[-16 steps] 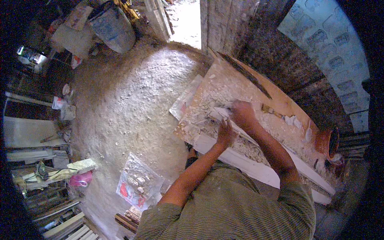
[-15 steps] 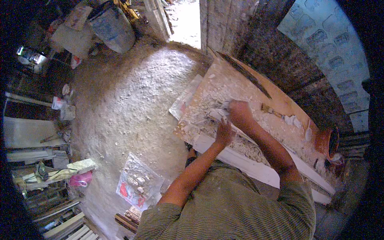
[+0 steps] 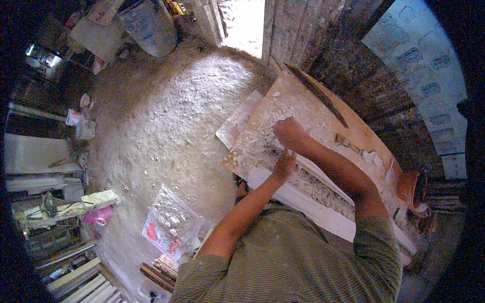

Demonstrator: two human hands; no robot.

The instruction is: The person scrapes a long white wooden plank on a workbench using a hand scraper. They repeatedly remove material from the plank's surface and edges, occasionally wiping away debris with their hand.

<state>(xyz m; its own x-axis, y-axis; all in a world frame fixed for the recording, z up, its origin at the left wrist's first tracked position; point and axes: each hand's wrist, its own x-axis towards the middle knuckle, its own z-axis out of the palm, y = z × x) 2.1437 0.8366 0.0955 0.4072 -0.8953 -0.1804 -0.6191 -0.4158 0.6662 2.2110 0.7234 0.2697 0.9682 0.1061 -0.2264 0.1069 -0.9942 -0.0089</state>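
Note:
Two long white strips, a near one (image 3: 323, 214) and a far one (image 3: 326, 178), lie along the plywood board (image 3: 308, 103) with pale crumbs (image 3: 323, 194) between them. My right hand (image 3: 290, 132) is a closed fist above the debris-covered left part of the board; whatever it grips is hidden beneath it. Close by and nearer to me, my left hand (image 3: 286, 164) reaches to the strips' left end, its fingers stretched out and somewhat blurred. Pale flakes (image 3: 260, 134) are scattered around both hands.
On the board's far side lie a dark thin strip (image 3: 318, 96), a small brush-like tool (image 3: 342, 140) and white lumps (image 3: 371, 158). An orange container (image 3: 411, 187) stands at the right end. A plastic sheet with debris (image 3: 172, 222) lies on the floor; a grey drum (image 3: 149, 30) stands far left.
My right hand has moved left and slightly toward the far side, over the flakes. My left hand stays near the strips' end. The whole view has shifted slightly.

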